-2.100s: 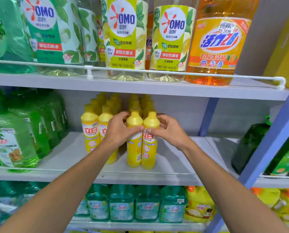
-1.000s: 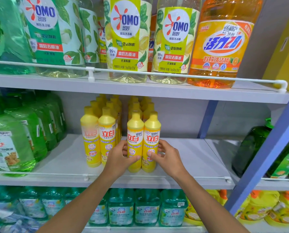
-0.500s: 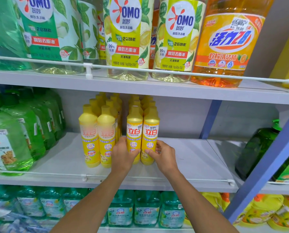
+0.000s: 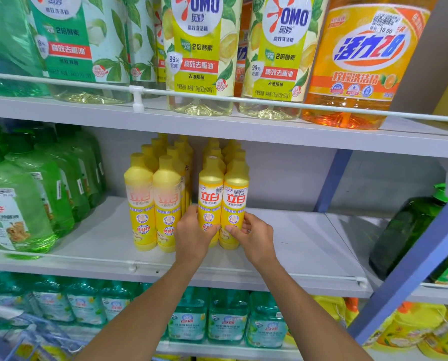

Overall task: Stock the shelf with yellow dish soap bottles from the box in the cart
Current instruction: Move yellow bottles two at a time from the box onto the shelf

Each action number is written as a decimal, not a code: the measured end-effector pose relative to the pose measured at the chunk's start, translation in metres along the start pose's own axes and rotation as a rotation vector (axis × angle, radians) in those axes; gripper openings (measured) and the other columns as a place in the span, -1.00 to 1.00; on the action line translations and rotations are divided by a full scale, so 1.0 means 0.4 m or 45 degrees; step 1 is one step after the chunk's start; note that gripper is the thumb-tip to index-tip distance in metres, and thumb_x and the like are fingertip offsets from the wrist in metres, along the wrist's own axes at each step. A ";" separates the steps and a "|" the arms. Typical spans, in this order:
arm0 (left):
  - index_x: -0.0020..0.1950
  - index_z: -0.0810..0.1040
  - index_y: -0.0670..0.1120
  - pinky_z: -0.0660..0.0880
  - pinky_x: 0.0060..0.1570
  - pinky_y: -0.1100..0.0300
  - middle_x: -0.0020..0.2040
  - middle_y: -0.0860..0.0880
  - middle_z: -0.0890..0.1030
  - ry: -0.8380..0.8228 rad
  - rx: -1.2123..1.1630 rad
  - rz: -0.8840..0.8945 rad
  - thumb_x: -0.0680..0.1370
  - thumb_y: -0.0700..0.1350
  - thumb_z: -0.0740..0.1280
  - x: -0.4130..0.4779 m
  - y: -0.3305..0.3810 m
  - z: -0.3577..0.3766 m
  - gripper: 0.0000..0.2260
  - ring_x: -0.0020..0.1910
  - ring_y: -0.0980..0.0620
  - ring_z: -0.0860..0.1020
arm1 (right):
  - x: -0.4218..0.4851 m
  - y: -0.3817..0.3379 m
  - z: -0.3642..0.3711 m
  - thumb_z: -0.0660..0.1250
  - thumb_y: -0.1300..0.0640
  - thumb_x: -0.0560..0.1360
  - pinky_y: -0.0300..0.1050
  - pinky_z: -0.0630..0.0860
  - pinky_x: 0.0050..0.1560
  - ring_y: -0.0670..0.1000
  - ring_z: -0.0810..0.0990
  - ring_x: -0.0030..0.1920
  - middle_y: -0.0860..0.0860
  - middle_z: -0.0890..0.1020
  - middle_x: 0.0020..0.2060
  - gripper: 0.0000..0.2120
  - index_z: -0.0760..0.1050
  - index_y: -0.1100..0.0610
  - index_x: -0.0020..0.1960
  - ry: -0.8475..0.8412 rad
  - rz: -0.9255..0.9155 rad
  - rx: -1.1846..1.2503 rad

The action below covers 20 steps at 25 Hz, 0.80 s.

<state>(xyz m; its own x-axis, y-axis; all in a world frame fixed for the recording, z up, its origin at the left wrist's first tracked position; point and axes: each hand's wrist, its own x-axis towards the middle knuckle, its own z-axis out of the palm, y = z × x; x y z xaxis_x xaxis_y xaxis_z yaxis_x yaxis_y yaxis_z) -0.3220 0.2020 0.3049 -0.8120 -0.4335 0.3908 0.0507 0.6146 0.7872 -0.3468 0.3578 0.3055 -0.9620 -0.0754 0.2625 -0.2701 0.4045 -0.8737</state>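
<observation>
We see two yellow dish soap bottles standing upright and touching each other on the middle shelf (image 4: pixel 295 243), at the front of the right-hand rows of the same soap. Our left hand (image 4: pixel 194 237) grips the lower body of the left-hand bottle (image 4: pixel 210 196), thumb across its front. Our right hand (image 4: pixel 255 237) curls round the lower body of the right-hand bottle (image 4: pixel 235 199), fingertips on its label.

Two seconds ago both hands pinched these bottles at the caps; a second ago they had slid down to the lower bodies, where they remain. Then the pair stood a little forward of its neighbours. Now its bases sit level with, or slightly behind, the neighbouring front pair (image 4: pixel 153 204) just to the left, with a narrow gap between the two groups. More yellow caps line up behind both pairs, towards the back wall.

Further left on the same shelf stand green detergent bottles (image 4: pixel 22 204). To the right the shelf is bare up to a blue upright (image 4: pixel 410 272), and beyond that stands a dark green bottle (image 4: pixel 410 230). Above, behind a white wire rail (image 4: pixel 217 98), stand large OMO bottles (image 4: pixel 199 48) and an orange bottle (image 4: pixel 361 63). Below are teal bottles (image 4: pixel 228 321).
</observation>
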 end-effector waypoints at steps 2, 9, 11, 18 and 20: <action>0.17 0.54 -0.18 0.60 -0.05 0.01 0.06 -0.14 0.68 -0.010 -0.014 -0.025 0.33 -0.02 0.63 -0.002 0.004 -0.001 -0.48 -0.01 -0.15 0.65 | -0.001 0.002 -0.001 0.58 0.08 0.42 -0.44 0.56 0.04 -0.33 0.65 -0.07 -0.13 0.70 0.01 -0.58 0.61 0.08 0.25 0.000 -0.005 -0.002; 0.24 0.51 -0.13 0.56 0.05 -0.05 0.10 -0.09 0.65 -0.236 -0.072 -0.190 0.46 0.02 0.50 -0.039 -0.005 -0.048 -0.57 0.11 -0.14 0.60 | -0.022 -0.032 -0.019 0.51 -0.06 0.47 -0.18 0.58 0.09 -0.06 0.64 0.03 0.03 0.68 0.13 -0.57 0.56 0.11 0.25 -0.078 0.083 -0.235; 0.31 0.48 -0.15 0.52 0.12 -0.03 0.22 -0.12 0.60 -0.347 0.089 -0.126 0.51 0.06 0.45 -0.077 -0.019 -0.091 -0.54 0.22 -0.16 0.54 | -0.057 -0.050 -0.032 0.44 -0.12 0.51 0.00 0.51 0.18 0.12 0.58 0.22 0.13 0.61 0.23 -0.51 0.50 0.17 0.29 -0.108 0.108 -0.438; 0.47 0.32 -0.06 0.43 0.28 -0.01 0.37 -0.12 0.49 -0.748 0.913 0.558 0.50 0.35 0.25 -0.178 -0.049 -0.311 -0.32 0.34 -0.14 0.44 | -0.275 -0.163 -0.055 0.26 -0.26 0.55 0.09 0.43 0.31 0.20 0.41 0.39 0.16 0.47 0.35 -0.41 0.39 0.11 0.42 -0.343 0.009 -1.028; 0.45 0.33 -0.07 0.43 0.25 -0.05 0.32 -0.13 0.50 -0.743 0.978 0.664 0.50 0.38 0.21 -0.223 -0.061 -0.375 -0.31 0.30 -0.16 0.45 | -0.354 -0.201 -0.035 0.24 -0.31 0.54 0.12 0.42 0.35 0.20 0.35 0.45 0.14 0.43 0.41 -0.35 0.35 0.10 0.46 -0.376 -0.019 -1.156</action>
<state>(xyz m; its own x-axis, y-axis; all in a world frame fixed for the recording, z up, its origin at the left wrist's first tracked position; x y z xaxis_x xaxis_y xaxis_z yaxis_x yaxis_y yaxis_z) -0.1635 0.1270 0.3224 -0.9567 0.2531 0.1440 0.2563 0.9666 0.0044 -0.1882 0.3489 0.3443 -0.9635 -0.2633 0.0485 -0.2677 0.9451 -0.1875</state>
